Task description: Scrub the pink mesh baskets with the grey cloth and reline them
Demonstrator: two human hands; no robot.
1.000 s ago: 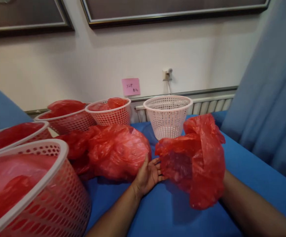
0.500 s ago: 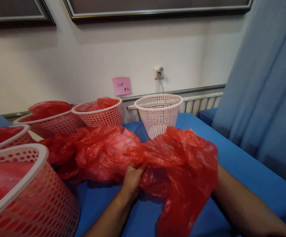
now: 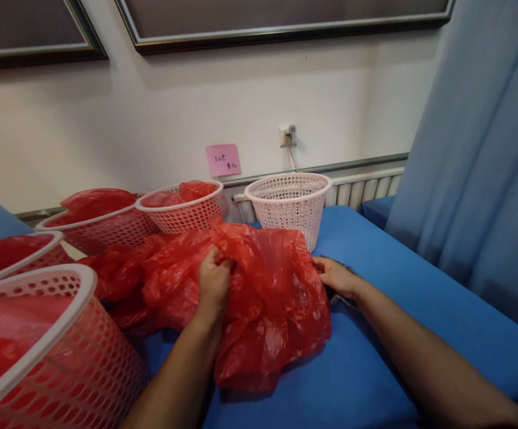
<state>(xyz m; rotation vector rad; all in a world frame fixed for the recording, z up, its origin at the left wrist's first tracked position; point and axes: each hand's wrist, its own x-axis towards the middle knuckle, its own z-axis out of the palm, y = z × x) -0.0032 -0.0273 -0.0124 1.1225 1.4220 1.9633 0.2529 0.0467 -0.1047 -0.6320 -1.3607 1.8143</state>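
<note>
A thin, crumpled red plastic bag (image 3: 277, 292) hangs spread between my hands, its lower part resting over the blue surface. My left hand (image 3: 214, 280) is closed on the bag's upper left part. At the bag's right edge, my right hand (image 3: 336, 277) pinches the film between thumb and fingers. Partly hidden beneath the right hand lies a small dark, patterned item (image 3: 348, 298), of a kind I cannot make out. More crumpled red plastic (image 3: 165, 274) is heaped to the left of my left hand. Just behind the bag stands a pale pink perforated basket (image 3: 286, 211) without a liner.
Several similar baskets hold red plastic, including a large near one (image 3: 107, 345) and one by the wall (image 3: 187, 220). The blue padded table (image 3: 402, 310) extends right toward a blue curtain (image 3: 473, 190). A pink note (image 3: 223, 159) and a socket (image 3: 287, 137) are on the wall.
My left hand has moved up and left with the bag. My right hand, hidden behind the red plastic before, now shows at its right edge. The bag has shifted left and spread flatter.
</note>
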